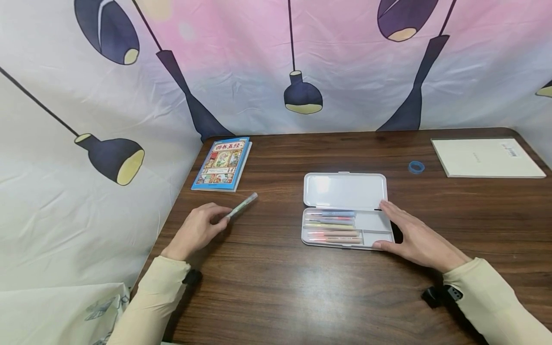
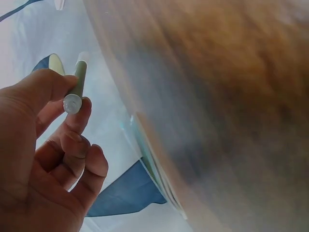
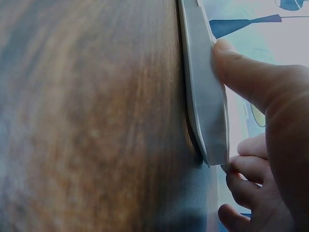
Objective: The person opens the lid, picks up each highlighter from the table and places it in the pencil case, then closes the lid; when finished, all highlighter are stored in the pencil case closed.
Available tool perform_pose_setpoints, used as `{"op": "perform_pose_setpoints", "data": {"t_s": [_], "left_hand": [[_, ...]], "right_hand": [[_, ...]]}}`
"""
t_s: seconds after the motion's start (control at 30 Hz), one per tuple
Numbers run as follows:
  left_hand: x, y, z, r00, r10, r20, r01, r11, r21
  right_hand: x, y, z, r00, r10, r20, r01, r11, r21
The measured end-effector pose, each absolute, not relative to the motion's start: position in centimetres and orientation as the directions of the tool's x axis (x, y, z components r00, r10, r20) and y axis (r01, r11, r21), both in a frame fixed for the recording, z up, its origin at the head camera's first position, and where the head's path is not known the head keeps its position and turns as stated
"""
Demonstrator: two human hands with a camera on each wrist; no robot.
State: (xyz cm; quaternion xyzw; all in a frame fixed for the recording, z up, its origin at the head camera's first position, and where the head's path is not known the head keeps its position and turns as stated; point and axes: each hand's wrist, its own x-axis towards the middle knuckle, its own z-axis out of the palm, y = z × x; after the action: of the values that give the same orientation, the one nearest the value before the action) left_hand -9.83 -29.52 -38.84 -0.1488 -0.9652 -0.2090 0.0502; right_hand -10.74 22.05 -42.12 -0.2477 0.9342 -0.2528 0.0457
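My left hand pinches a slim pale-green pen between thumb and fingers, above the left side of the table. In the left wrist view, the pen points its round whitish end at the camera. An opened white pencil case lies in the middle, its lid folded back. Several pens lie in its left compartments, while its right compartments hold nothing visible. My right hand holds the case's right end, thumb at the near corner, fingers by the hinge side. The right wrist view shows the thumb on the case's rim.
A blue-covered book lies at the table's back left. Toward the back right are a blue tape ring and a pale flat book or pad. Printed cloth hangs behind the wooden table.
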Motion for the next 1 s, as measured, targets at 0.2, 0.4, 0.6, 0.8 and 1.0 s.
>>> {"op": "perform_pose_setpoints", "data": {"t_s": [0.2, 0.4, 0.6, 0.8, 1.0], "left_hand": [[-9.9, -28.9, -38.1, -0.933, 0.291, 0.211, 0.354, 0.848, 0.395], [-10.0, -27.8, -37.4, -0.912, 0.333, 0.240, 0.405, 0.826, 0.392], [-10.3, -25.8, -37.1, -0.866, 0.408, 0.289, 0.494, 0.785, 0.373], [-10.9, -22.7, -37.4, -0.793, 0.492, 0.358, 0.601, 0.730, 0.327], [-11.5, -18.8, -37.6, -0.717, 0.585, 0.379, 0.694, 0.648, 0.314]], "right_hand": [[-10.7, 22.1, -42.1, -0.873, -0.485, 0.044, -0.441, 0.750, -0.492], [-10.8, 22.0, -42.2, -0.873, -0.485, 0.050, -0.445, 0.749, -0.491], [-10.8, 21.9, -42.2, -0.874, -0.483, 0.046, -0.441, 0.752, -0.489], [-10.8, 21.9, -42.2, -0.876, -0.480, 0.037, -0.434, 0.755, -0.492], [-10.7, 22.0, -42.1, -0.879, -0.475, 0.031, -0.426, 0.756, -0.496]]}}
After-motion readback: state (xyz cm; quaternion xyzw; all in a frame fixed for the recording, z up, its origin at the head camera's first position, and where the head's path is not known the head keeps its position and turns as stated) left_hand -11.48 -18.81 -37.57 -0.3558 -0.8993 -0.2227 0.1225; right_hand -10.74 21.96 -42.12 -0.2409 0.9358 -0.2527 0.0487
